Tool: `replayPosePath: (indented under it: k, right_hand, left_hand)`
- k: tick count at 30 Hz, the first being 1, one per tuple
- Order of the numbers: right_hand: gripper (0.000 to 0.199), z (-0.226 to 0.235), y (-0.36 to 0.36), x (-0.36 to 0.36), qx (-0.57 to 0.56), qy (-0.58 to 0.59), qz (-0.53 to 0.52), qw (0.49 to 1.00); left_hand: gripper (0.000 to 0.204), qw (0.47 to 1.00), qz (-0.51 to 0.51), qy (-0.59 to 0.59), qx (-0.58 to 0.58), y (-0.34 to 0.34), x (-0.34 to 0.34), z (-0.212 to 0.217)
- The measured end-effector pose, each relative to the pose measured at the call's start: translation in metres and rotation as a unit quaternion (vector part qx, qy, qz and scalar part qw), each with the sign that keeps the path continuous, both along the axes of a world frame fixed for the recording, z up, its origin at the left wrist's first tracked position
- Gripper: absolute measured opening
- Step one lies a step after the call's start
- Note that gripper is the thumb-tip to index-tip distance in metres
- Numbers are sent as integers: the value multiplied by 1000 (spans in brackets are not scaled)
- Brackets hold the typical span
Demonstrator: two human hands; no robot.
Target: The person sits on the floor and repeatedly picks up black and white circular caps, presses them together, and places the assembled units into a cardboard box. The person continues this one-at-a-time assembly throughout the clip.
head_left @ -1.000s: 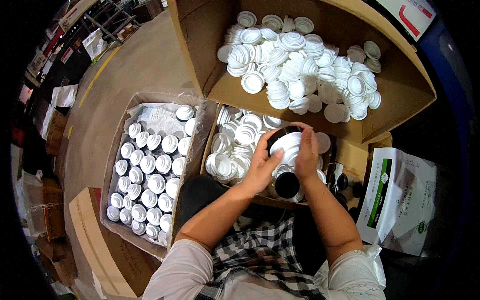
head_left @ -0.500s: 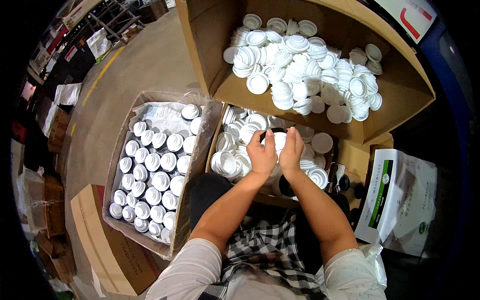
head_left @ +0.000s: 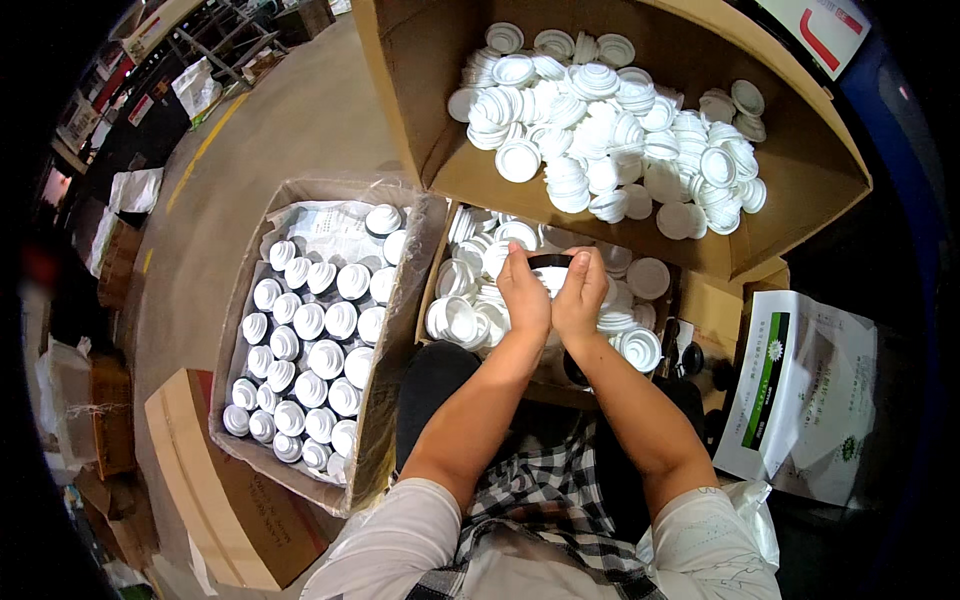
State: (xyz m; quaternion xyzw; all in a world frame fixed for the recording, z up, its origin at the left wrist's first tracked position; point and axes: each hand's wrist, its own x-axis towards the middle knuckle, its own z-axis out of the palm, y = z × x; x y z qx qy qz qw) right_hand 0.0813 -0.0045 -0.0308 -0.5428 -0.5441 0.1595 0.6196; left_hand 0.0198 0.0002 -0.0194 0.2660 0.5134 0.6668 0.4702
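Observation:
My left hand [head_left: 526,298] and my right hand [head_left: 578,298] are both closed around one round piece, its black rim [head_left: 550,261] at the far side and a white part showing between my palms. My thumbs and fingers cover most of it. Beneath them is a shallow box [head_left: 432,290] of loose white stepped discs [head_left: 458,318]. To the left, a plastic-lined carton [head_left: 352,455] bears rows of white stepped caps [head_left: 325,358] on dark bases, set on printed paper.
A large tipped carton [head_left: 425,150] at the back holds a heap of white discs [head_left: 590,125]. Black round parts [head_left: 692,357] lie right of the shallow box, beside a white printed sheet or bag [head_left: 810,400]. A closed brown carton [head_left: 235,490] lies at lower left.
My hands have drawn slightly nearer and tilted the piece, so its black rim now shows along the far edge. The view has shifted slightly.

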Motion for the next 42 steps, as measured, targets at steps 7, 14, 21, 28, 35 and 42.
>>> replayPosePath:
  k: [7,14,21,28,35,42]
  right_hand:
    - [37,-35,9,16,-85,1,-16,996]
    - [58,-5,23,12,-217,271,-48,937]
    - [71,38,-1,12,-319,368,173,856]
    - [54,39,-4,12,-339,359,180,851]
    - [50,49,8,51,-273,402,125,865]
    - [51,60,10,77,-229,408,90,879]
  left_hand:
    - [36,997,26,23,-69,10,17,-47]
    - [29,989,-131,23,-70,5,-2,-25]
    - [29,992,22,-80,91,38,-203,-43]
    - [29,877,106,428,-189,130,-367,-151]
    - [27,779,-29,550,-300,162,-397,-186]
    - [26,787,46,559,-259,157,-409,-176]
